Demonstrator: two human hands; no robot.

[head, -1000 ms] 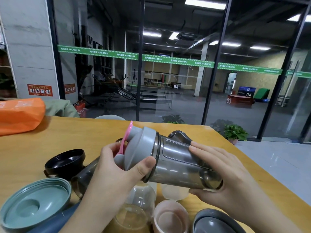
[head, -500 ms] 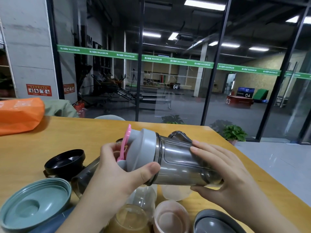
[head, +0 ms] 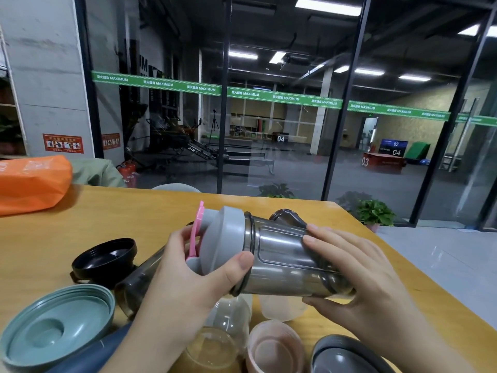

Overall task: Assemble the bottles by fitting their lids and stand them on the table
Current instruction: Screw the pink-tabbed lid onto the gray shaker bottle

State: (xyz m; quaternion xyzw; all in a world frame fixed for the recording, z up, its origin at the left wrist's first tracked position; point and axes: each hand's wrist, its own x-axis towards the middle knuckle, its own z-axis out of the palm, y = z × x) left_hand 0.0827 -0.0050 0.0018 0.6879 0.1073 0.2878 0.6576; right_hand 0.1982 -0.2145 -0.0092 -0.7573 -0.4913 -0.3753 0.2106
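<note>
- Far left, an orange bag (head: 32, 181) sat on the wooden table (head: 129, 211), well away from the action.
- Near the front left edge lay a teal lid (head: 53, 327) upside down, with a black lid (head: 105, 258) also flipped over just behind it.
- A second smoky bottle (head: 139, 281) was lying on its side between those lids and the left hand, partly hidden by that hand.
- The left hand (head: 188, 281) had its fingers wrapped around the grey lid (head: 223, 238) with the pink flip tab (head: 195, 232), thumb pressed on the rim.
- That lid was sitting on the smoky grey bottle (head: 285, 257), which was held sideways in the air above the table.
- Under it were a clear cup (head: 231, 319), a pink cup (head: 274, 348) and a frosted cup (head: 279, 308), all pretty crowded together.
- The right hand (head: 357, 273) gripped the bottle's base end, fingers curled over the top and thumb underneath.
- A dark grey lid (head: 341, 356) sat at the front edge, below the right wrist.
</note>
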